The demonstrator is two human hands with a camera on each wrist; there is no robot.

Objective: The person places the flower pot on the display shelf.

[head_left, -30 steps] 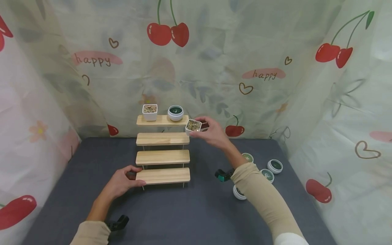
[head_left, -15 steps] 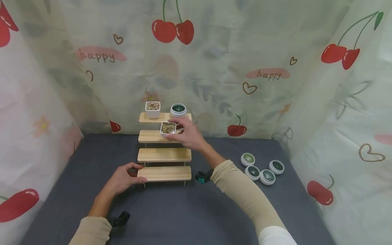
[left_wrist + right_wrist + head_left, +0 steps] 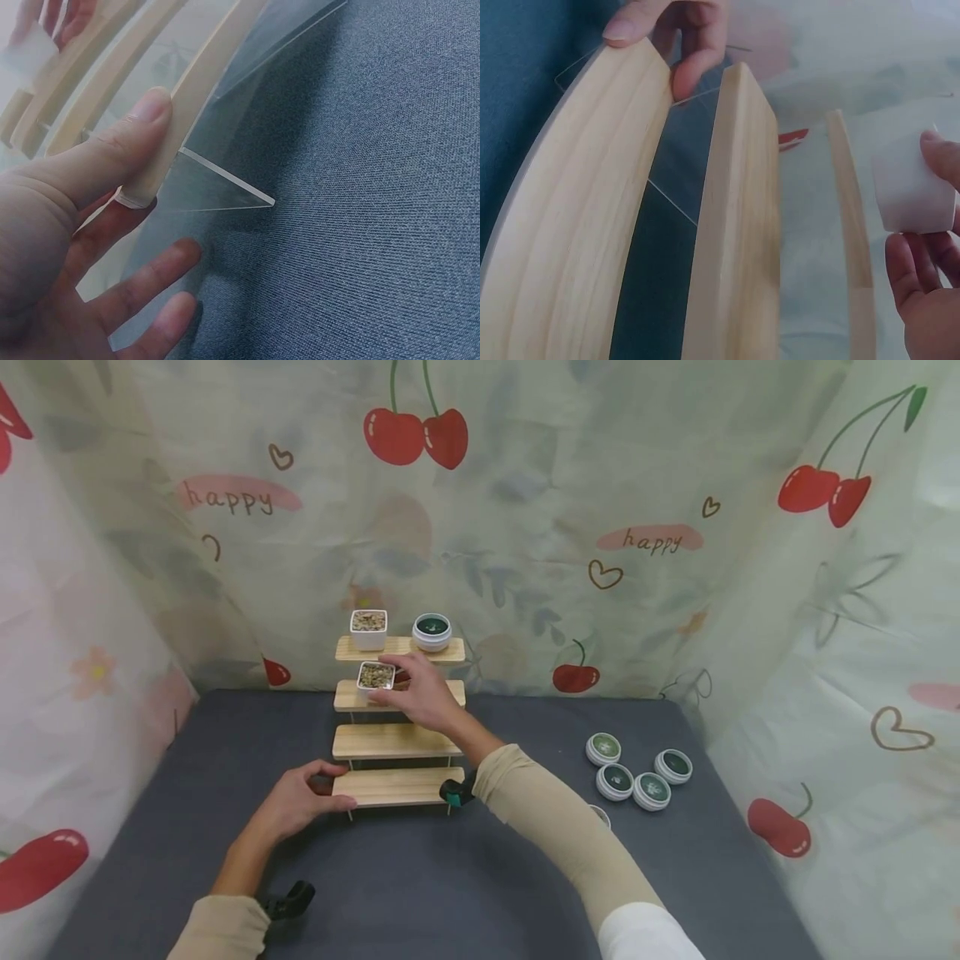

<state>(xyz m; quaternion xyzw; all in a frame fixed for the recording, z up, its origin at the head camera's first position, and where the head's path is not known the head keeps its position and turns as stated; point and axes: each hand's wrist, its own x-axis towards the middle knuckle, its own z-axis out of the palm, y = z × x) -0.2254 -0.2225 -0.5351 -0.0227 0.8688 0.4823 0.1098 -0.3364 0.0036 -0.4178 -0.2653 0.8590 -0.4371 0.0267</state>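
A wooden stepped display stand [image 3: 405,787] with clear supports stands on the dark cloth. My left hand [image 3: 296,802] pinches the left end of its lowest board, thumb on top and a finger beneath, as the left wrist view shows. In my right hand [image 3: 423,695] is a small square white pot [image 3: 375,677] filled with speckled grains, held by its sides between thumb and fingers at the left part of the second board from the top. The right wrist view shows the pot [image 3: 911,187] upright. On the top board sit another square pot [image 3: 368,631] and a round white jar [image 3: 432,632] with a dark green top.
Several round white jars [image 3: 615,782] with green tops stand on the dark cloth [image 3: 450,893] at the right. Another round jar [image 3: 601,815] is partly hidden by my right sleeve. A cherry-printed curtain [image 3: 517,543] hangs behind and along both sides.
My right hand has carried the square pot leftward from beside the stand's right end to the left part of the second board. The left hand has kept its hold on the lowest board.
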